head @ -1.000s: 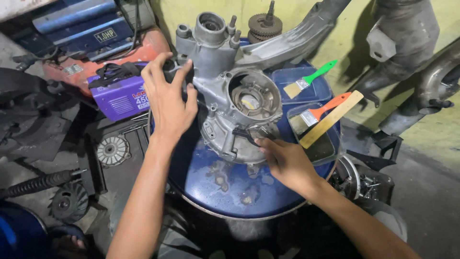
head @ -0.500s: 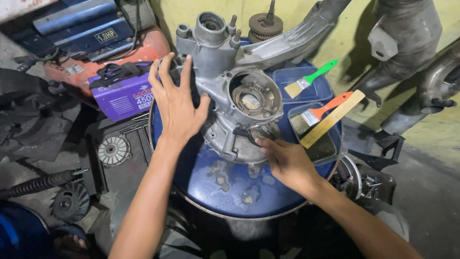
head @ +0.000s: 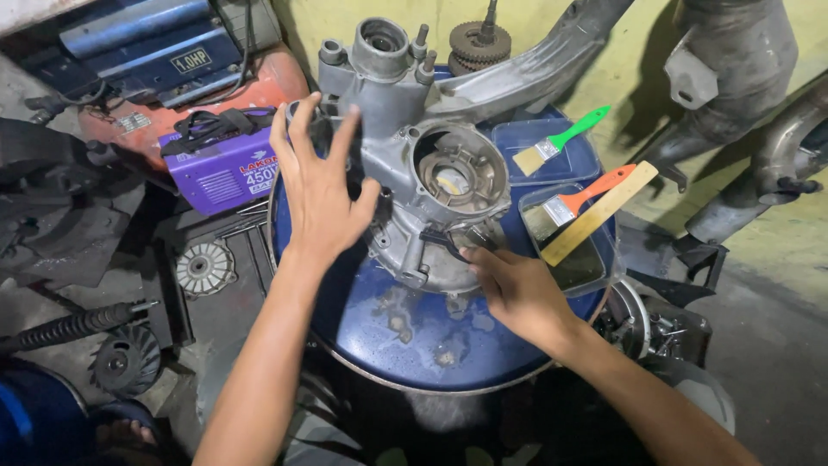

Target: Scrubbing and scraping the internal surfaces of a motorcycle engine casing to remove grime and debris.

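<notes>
A grey metal engine casing lies on top of a blue drum. My left hand hovers over the casing's left side with fingers spread, holding nothing. My right hand rests at the casing's lower right edge, its fingers pinched on a small dark tool that touches the casing's rim. The round opening of the casing faces up between my two hands.
Two clear trays sit on the drum's right: one with a green-handled brush, one with an orange-handled brush and a wooden stick. A purple box-shaped machine, a red compressor and metal parts lie left. Scooter body parts lean at right.
My left hand has lifted off the casing's left side and spread its fingers. My right hand has stayed at the lower right edge with the tool.
</notes>
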